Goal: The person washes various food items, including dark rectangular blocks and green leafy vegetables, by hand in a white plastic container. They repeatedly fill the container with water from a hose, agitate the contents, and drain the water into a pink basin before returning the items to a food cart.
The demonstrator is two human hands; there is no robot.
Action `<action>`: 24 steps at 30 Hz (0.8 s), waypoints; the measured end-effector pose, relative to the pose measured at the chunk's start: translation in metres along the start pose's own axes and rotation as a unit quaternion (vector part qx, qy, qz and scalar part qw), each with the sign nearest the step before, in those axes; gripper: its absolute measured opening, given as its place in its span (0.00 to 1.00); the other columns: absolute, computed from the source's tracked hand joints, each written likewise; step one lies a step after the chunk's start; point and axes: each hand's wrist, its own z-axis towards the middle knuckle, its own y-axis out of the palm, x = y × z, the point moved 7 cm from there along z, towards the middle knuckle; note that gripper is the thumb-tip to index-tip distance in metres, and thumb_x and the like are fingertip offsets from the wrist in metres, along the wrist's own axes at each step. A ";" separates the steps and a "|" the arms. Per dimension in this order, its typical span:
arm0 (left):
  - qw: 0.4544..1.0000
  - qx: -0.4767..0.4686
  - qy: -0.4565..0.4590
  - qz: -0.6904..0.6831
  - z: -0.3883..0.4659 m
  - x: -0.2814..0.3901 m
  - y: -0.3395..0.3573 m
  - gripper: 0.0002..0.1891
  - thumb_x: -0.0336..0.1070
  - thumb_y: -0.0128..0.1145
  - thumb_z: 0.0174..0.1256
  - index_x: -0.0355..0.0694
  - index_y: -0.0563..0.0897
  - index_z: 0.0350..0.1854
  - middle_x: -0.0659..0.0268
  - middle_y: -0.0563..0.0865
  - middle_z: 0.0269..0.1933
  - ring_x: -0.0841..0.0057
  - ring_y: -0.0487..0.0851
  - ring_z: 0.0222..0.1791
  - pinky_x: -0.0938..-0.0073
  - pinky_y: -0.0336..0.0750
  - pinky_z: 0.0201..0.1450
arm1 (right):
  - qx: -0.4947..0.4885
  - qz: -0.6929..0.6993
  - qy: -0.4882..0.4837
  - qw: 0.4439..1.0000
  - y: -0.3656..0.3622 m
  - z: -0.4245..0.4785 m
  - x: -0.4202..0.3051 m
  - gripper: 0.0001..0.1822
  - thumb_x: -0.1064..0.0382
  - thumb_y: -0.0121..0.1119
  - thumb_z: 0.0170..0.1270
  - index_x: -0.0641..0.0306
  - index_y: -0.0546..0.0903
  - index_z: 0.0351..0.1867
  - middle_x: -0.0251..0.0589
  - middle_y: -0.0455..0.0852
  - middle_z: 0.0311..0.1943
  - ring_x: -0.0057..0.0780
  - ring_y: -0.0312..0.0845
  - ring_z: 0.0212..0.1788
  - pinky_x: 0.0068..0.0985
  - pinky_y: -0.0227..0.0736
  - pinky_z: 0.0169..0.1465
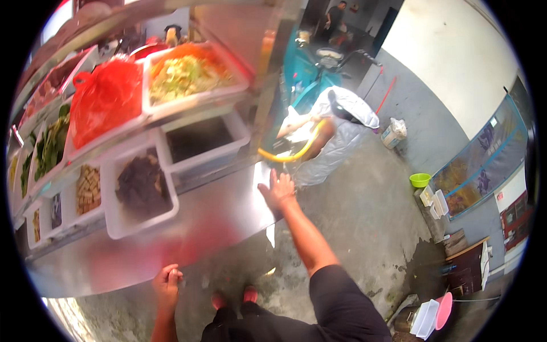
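Note:
My right hand (280, 191) reaches out to the right end of the stainless steel counter (222, 222), palm down with its fingers apart. It seems to rest on the bright metal near the edge, and nothing shows in it. Below the counter's front edge hangs my left hand (168, 278), its fingers curled in, with no object visible. Closest to the hands on the counter are a white plastic tub of dark, wet-looking pieces (143, 186) and another tub with dark contents (201, 139). Behind them sit a tray of shredded vegetables (188, 79) and a red plastic bag (104, 102).
Leafy greens (53, 143) and tofu-like cubes (89, 190) fill tubs at left. Past the counter stands a teal scooter (314, 85) with a silver cover (337, 149). A yellow hose-like loop (295, 158) is beside it. Basins (444, 310) lie at right. A person (335, 21) stands far back.

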 end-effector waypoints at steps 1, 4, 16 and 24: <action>1.000 0.000 0.004 -0.002 0.005 0.004 0.007 0.08 0.30 0.52 0.65 0.32 0.80 0.40 0.66 0.81 0.26 0.82 0.78 0.27 0.82 0.73 0.32 | 0.064 0.007 -0.011 0.998 0.002 -0.004 -0.001 0.42 0.36 0.44 0.60 0.61 0.52 0.69 0.63 0.51 0.66 0.55 0.42 0.70 0.45 0.39 0.69; 1.000 -0.003 0.000 0.002 0.015 0.019 0.020 0.07 0.30 0.51 0.65 0.34 0.79 0.40 0.66 0.81 0.27 0.82 0.78 0.26 0.82 0.73 0.31 | 0.151 0.028 -0.053 0.987 0.006 -0.006 0.005 0.38 0.40 0.47 0.62 0.63 0.57 0.66 0.62 0.50 0.67 0.55 0.41 0.70 0.46 0.38 0.69; 0.969 0.245 -0.009 -0.024 0.079 0.003 -0.156 0.07 0.37 0.53 0.65 0.43 0.76 0.29 0.76 0.74 0.22 0.91 0.67 0.22 0.89 0.61 0.23 | 0.048 -0.060 -0.172 0.982 0.013 -0.088 -0.026 0.34 0.41 0.47 0.61 0.50 0.60 0.66 0.41 0.51 0.70 0.49 0.41 0.71 0.51 0.39 0.67; 0.989 0.129 -0.075 -0.007 0.183 -0.014 -0.188 0.27 0.49 0.55 0.61 0.47 0.70 0.62 0.69 0.78 0.50 0.82 0.75 0.40 0.80 0.68 0.37 | 0.166 -0.098 -0.107 0.975 0.031 -0.192 0.032 0.33 0.55 0.65 0.50 0.57 0.69 0.59 0.49 0.65 0.61 0.45 0.58 0.64 0.43 0.53 0.61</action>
